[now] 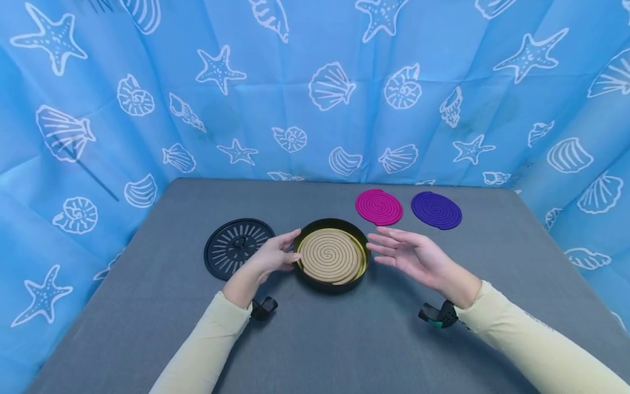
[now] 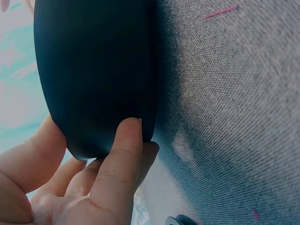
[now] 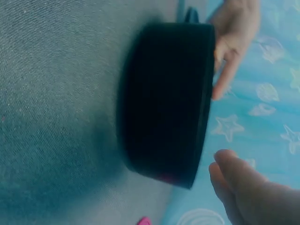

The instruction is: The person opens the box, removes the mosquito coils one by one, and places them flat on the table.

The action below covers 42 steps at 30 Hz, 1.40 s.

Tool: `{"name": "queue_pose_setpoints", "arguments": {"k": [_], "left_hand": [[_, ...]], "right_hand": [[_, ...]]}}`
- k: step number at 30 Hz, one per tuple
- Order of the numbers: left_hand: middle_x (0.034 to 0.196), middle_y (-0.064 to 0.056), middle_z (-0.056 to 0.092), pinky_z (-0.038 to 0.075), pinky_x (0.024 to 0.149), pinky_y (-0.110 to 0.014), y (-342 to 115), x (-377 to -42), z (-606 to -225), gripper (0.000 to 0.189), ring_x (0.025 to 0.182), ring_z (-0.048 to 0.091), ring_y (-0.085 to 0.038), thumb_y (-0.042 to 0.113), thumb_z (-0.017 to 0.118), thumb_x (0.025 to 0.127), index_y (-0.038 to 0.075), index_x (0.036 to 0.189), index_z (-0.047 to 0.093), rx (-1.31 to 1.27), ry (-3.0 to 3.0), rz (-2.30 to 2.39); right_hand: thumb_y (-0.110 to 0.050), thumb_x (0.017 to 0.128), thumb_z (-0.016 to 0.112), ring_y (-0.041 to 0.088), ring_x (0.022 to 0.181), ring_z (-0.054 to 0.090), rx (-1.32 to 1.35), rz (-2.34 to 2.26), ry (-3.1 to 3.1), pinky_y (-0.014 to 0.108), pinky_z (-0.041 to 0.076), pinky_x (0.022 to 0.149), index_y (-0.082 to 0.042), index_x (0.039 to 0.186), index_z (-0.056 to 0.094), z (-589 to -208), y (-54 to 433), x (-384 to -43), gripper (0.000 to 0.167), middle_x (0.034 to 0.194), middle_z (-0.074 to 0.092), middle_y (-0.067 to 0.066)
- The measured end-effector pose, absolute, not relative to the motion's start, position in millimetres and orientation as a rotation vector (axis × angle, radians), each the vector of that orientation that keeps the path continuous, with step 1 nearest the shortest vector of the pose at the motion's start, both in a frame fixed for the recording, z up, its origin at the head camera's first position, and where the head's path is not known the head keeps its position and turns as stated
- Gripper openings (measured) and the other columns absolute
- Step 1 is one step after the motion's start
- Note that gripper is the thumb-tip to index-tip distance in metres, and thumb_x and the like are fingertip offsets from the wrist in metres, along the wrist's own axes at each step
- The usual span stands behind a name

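A round black container (image 1: 332,287) stands on the table with a tan spiral coil (image 1: 328,255) inside. Under the tan coil, a yellow one (image 1: 364,265) shows at its edge. My left hand (image 1: 272,253) holds the container's left side, thumb at the rim; the left wrist view shows fingers (image 2: 123,159) against its dark outer wall. To the right, my right hand (image 1: 412,257) has its fingers extended, palm facing the container, fingertips close to its rim. In the right wrist view its fingers (image 3: 239,176) stand apart from the wall.
A black slotted lid (image 1: 226,256) with a small knob lies left of the container, partly behind my left hand. A pink spiral coil (image 1: 379,207) and a purple one (image 1: 436,210) lie at the back right. A blue shell-patterned curtain (image 1: 295,98) hangs behind the grey table (image 1: 315,345).
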State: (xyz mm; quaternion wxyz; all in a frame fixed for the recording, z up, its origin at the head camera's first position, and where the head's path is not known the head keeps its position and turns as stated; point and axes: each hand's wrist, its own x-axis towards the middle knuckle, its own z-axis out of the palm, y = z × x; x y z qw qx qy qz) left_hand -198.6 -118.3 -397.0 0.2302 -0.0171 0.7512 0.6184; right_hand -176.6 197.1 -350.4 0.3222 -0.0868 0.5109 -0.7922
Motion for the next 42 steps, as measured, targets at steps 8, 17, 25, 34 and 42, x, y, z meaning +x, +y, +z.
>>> {"name": "queue_pose_setpoints", "arguments": {"k": [8, 17, 25, 34, 42], "left_hand": [[0.158, -0.011, 0.025, 0.047, 0.1, -0.046, -119.0, -198.6, -393.5, 0.064, 0.142, 0.029, -0.031, -0.001, 0.056, 0.095, 0.018, 0.152, 0.034, -0.055, 2.054, 1.702], [0.158, -0.012, 0.023, 0.047, 0.1, -0.046, -118.7, -200.6, -394.0, 0.065, 0.142, 0.028, -0.032, -0.001, 0.056, 0.095, 0.018, 0.153, 0.033, -0.041, 2.05, 1.694], [0.159, -0.012, 0.023, 0.048, 0.099, -0.046, -117.4, -200.1, -392.7, 0.064, 0.142, 0.028, -0.033, -0.001, 0.056, 0.095, 0.017, 0.153, 0.033, -0.028, 2.05, 1.693], [0.159, -0.012, 0.023, 0.047, 0.1, -0.046, -118.3, -200.9, -394.0, 0.064, 0.143, 0.026, -0.032, 0.0, 0.056, 0.095, 0.018, 0.153, 0.033, -0.035, 2.054, 1.689], [0.158, -0.013, 0.023, 0.048, 0.099, -0.045, -119.5, -199.9, -396.0, 0.064, 0.142, 0.028, -0.033, -0.001, 0.056, 0.095, 0.017, 0.153, 0.033, -0.039, 2.065, 1.69]], "right_hand": [[-0.02, 0.107, 0.024, 0.041, 0.145, -0.002, -0.176, -2.0, 1.352, 0.049, 0.006, 0.118, 0.006, 0.149, -0.016, -350.7, 174.8, -183.9, 0.064, 0.157, -0.011, 0.028], [-0.026, 0.107, 0.021, 0.041, 0.144, -0.01, -0.121, -1.971, 1.429, 0.05, 0.002, 0.118, 0.007, 0.147, -0.02, -352.9, 160.8, -199.0, 0.066, 0.155, -0.019, 0.029], [-0.029, 0.107, 0.021, 0.042, 0.144, -0.009, -0.11, -1.924, 1.446, 0.053, 0.001, 0.117, 0.007, 0.147, -0.02, -352.7, 154.6, -202.4, 0.068, 0.154, -0.017, 0.031], [-0.02, 0.106, 0.026, 0.043, 0.145, 0.006, -0.042, -1.912, 1.533, 0.055, 0.015, 0.116, 0.009, 0.15, -0.006, -351.5, 154.5, -204.8, 0.062, 0.156, -0.004, 0.032], [-0.015, 0.104, 0.031, 0.041, 0.143, 0.017, -0.004, -1.863, 1.627, 0.05, 0.026, 0.115, 0.01, 0.151, 0.007, -347.3, 150.3, -205.2, 0.058, 0.156, 0.01, 0.031]]}}
